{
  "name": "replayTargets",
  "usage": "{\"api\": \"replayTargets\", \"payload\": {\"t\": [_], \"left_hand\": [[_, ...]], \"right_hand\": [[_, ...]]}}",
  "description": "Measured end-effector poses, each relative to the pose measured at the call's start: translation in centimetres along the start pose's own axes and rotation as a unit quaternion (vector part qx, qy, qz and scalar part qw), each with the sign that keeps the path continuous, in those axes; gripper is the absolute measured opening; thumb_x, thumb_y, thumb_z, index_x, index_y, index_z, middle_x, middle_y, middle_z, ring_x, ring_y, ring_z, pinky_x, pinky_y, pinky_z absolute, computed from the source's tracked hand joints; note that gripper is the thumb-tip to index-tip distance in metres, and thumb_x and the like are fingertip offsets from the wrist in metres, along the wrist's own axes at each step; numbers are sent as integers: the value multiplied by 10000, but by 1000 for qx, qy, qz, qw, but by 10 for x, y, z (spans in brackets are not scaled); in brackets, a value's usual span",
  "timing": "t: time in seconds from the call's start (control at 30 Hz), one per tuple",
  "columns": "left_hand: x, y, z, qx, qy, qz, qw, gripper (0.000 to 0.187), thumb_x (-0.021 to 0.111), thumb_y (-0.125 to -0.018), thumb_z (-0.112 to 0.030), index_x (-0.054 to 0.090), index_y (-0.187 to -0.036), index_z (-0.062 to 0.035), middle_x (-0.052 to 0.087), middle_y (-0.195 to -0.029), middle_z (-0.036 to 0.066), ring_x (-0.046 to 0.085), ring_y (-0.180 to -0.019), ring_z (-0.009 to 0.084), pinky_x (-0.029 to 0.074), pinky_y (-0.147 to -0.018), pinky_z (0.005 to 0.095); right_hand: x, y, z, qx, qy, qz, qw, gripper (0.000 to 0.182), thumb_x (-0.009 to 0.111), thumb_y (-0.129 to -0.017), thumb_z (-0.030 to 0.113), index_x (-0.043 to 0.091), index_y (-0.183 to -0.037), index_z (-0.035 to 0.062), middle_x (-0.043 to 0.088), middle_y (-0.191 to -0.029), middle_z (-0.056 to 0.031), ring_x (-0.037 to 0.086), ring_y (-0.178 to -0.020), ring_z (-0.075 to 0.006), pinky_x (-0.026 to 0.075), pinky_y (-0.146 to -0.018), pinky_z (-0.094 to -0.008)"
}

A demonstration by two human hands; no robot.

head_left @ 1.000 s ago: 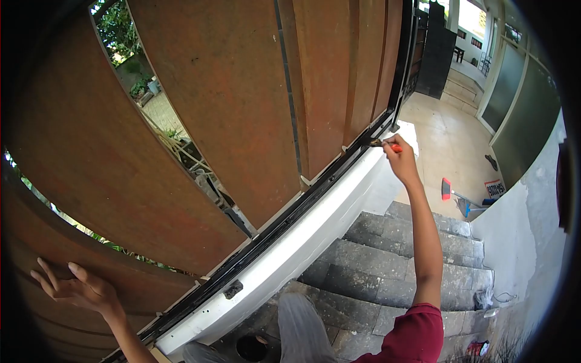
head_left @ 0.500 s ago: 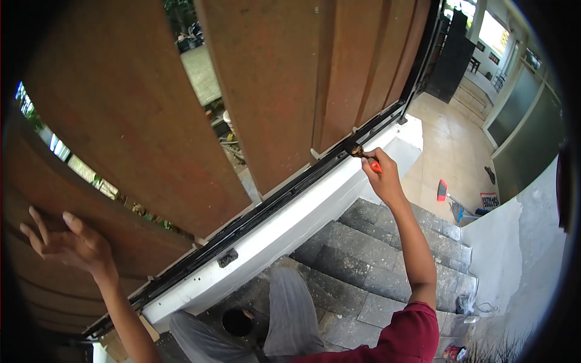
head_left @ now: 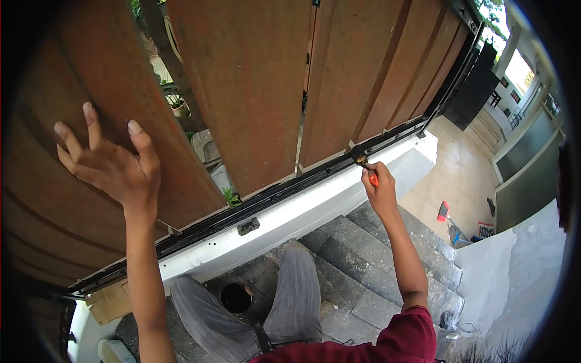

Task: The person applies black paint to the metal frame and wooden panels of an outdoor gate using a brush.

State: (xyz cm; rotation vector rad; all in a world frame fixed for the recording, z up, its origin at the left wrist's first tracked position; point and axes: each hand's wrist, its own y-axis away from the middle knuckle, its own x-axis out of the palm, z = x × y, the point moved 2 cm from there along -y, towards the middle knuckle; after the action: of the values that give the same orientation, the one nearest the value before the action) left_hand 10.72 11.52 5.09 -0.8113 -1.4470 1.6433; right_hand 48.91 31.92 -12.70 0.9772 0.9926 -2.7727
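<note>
My right hand is closed around a paintbrush with a red handle. Its dark, paint-coated head is right at the black metal rail along the bottom of the brown panels. Off to the left, my left hand has its fingers spread over a brown panel; nothing is in it. Between my knees sits a round pot with a black inside.
A white ledge runs under the rail, with a dark patch on it. Grey stone steps lie below. A red-headed broom lies on the tiled floor at right. Cardboard is at lower left, near a pale container.
My left hand has moved up and right in view over the panels. The brush stays at the rail, little changed, while the camera view has shifted.
</note>
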Motion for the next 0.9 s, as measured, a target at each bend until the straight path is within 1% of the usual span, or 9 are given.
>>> {"api": "replayTargets", "payload": {"t": [0.13,0.37,0.4,0.43,0.5,0.67,0.73,0.87,0.9], "left_hand": [[0,1,1,-15,17,-11,1000,563,603,-891,-352,515,-1379,-86,319,-1498,279,262,-1357,461,281,-1099,552],[6,4,9,-15,34,-40,999,609,618,-840,-414,527,-1383,-152,328,-1501,265,284,-1330,490,317,-1052,558],[8,6,11,-17,32,-44,998,619,619,-824,-433,531,-1382,-180,327,-1504,254,301,-1308,498,351,-1002,556],[5,6,10,-17,32,-40,999,619,619,-824,-433,531,-1382,-180,327,-1504,254,301,-1308,498,351,-1002,556],[-1,4,7,-27,42,-6,999,581,649,-881,-372,511,-1376,-102,308,-1498,270,240,-1360,456,260,-1108,558],[6,7,12,-27,45,-34,998,616,656,-841,-447,525,-1378,-173,330,-1488,251,267,-1338,458,319,-1032,536],[3,7,10,-23,41,-30,998,616,658,-837,-449,527,-1377,-181,334,-1485,249,268,-1334,460,321,-1029,540],[3,8,12,-13,55,-36,998,626,666,-817,-444,528,-1376,-200,334,-1483,244,266,-1325,472,323,-1018,558],[3,8,12,-12,57,-35,998,630,667,-813,-442,528,-1377,-199,332,-1485,243,264,-1325,474,322,-1016,562]], "right_hand": [[15,18,31,-16,-16,20,1000,182,675,-896,79,542,-940,-37,649,-884,-224,637,-749,-373,511,-685,-391],[42,54,96,-21,-37,47,998,173,680,-895,76,571,-970,-36,620,-818,-199,617,-696,-336,498,-651,-378],[46,60,108,-29,-41,55,997,172,681,-892,70,571,-970,-37,609,-810,-193,612,-690,-330,495,-647,-378],[50,67,119,-36,-45,63,996,171,682,-890,63,571,-970,-38,598,-802,-187,607,-683,-324,493,-642,-378],[63,84,143,-43,-62,72,995,163,685,-885,51,574,-968,-34,586,-814,-176,599,-679,-306,489,-635,-369],[102,140,202,-68,-177,133,973,194,706,-861,30,597,-1011,-26,600,-885,-166,617,-712,-297,500,-644,-360],[119,162,223,-167,-266,140,939,231,726,-839,26,611,-1033,-24,608,-904,-160,635,-759,-302,520,-670,-359],[134,175,195,-219,-186,109,952,225,732,-812,11,627,-1008,-24,621,-924,-150,659,-847,-311,550,-703,-365],[127,170,181,-194,-163,82,964,235,731,-806,4,624,-1013,-25,621,-925,-155,657,-841,-315,550,-695,-370]]}}
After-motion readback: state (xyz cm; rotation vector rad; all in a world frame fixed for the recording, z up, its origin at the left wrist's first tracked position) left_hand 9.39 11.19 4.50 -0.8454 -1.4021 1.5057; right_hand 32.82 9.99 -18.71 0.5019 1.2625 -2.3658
